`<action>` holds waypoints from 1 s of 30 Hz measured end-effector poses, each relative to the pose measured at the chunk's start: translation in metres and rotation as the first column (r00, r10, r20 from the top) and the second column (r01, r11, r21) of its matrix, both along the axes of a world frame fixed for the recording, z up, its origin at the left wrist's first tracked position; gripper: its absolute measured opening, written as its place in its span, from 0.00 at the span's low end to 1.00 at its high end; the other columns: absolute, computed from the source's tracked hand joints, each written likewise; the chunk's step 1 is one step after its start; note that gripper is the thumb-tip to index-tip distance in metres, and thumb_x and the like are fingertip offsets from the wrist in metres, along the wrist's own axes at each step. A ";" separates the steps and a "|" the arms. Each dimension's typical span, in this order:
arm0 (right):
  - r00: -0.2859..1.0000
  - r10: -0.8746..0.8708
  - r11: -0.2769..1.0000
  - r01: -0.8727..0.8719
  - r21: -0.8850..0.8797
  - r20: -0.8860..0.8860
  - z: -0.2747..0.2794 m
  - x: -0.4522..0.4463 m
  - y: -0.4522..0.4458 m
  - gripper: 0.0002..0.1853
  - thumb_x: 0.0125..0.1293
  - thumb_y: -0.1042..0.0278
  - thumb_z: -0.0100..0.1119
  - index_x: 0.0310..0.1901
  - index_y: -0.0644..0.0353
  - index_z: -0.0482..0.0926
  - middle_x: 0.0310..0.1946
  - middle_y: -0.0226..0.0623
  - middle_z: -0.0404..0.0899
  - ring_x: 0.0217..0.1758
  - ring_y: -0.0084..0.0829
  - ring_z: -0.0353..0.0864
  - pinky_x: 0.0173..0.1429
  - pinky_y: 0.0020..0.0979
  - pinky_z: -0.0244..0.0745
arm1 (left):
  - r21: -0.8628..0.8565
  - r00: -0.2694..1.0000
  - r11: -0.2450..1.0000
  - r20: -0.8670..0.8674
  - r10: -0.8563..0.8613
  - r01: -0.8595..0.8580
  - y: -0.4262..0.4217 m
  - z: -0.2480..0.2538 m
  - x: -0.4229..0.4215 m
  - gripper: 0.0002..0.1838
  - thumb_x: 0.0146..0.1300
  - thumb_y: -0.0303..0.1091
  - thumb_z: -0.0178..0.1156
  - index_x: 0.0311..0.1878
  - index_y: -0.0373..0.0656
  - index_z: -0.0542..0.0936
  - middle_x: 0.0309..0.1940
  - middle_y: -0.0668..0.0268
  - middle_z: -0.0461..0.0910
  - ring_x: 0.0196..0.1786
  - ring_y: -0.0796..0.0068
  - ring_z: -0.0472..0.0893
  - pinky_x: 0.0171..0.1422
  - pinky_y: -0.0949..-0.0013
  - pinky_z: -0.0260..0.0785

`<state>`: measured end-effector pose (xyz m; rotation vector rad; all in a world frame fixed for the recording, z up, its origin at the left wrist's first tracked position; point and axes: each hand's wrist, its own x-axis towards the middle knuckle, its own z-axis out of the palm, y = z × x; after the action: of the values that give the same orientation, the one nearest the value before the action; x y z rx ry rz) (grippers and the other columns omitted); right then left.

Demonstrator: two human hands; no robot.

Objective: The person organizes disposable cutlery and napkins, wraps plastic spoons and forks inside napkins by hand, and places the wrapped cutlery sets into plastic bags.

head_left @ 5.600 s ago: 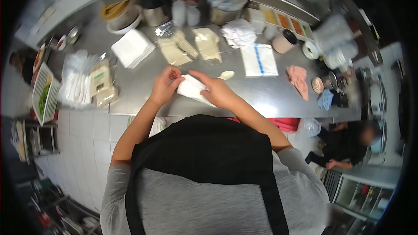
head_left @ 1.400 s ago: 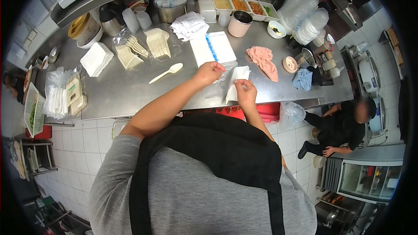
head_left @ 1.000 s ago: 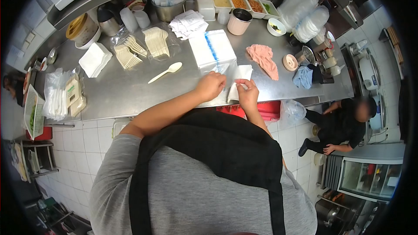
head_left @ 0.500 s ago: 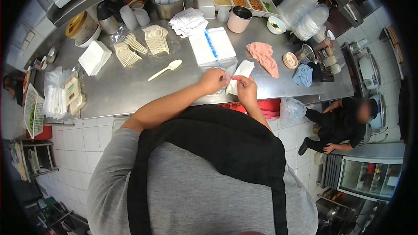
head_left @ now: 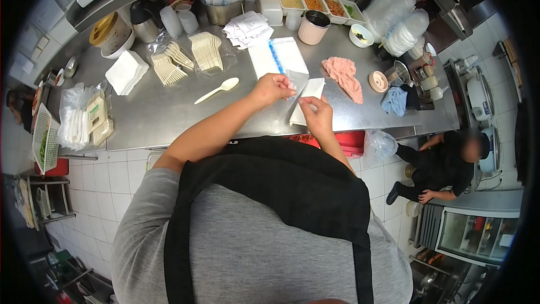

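Note:
My left hand point(head_left: 274, 88) pinches the edge of a clear plastic bag point(head_left: 297, 80) over the counter's front part. Close on its right, my right hand point(head_left: 318, 114) has its thumb and fingers closed on a folded white napkin point(head_left: 314, 87). Just beyond both hands lies a stack of white plastic bags point(head_left: 278, 56) with a blue stripe. To the left, a single cream spoon point(head_left: 217, 90) rests on the steel. Further left are bundles of cream plastic cutlery point(head_left: 206, 52) in clear wrap and a pile of white napkins point(head_left: 126, 72).
On the steel counter point(head_left: 163, 118), a pink cloth point(head_left: 343, 77) lies to the right, near a blue cloth point(head_left: 395, 101). Food trays point(head_left: 313, 2) and a pink canister point(head_left: 314, 27) stand at the back. A person in black point(head_left: 444, 163) sits at the right.
My hands have drawn apart, the left moving up and left with the plastic edge. More of the clear plastic shows between them. The view has shifted slightly.

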<state>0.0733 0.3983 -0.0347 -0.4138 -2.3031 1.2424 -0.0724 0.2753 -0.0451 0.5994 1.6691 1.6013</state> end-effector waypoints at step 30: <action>0.981 -0.194 0.981 0.194 -0.003 -0.020 -0.026 -0.004 0.025 0.08 0.54 0.68 0.64 0.27 0.66 0.80 0.35 0.53 0.77 0.39 0.48 0.79 0.47 0.38 0.72 | 0.189 0.880 0.949 -0.454 -0.143 0.252 0.004 0.038 -0.033 0.10 0.51 0.15 0.61 0.31 0.43 0.75 0.36 0.72 0.75 0.31 0.82 0.77 0.37 0.76 0.71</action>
<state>0.0688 0.4237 -0.0608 -0.6085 -2.1864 1.1460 -0.1057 0.2791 -0.0067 1.2965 1.6573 1.6085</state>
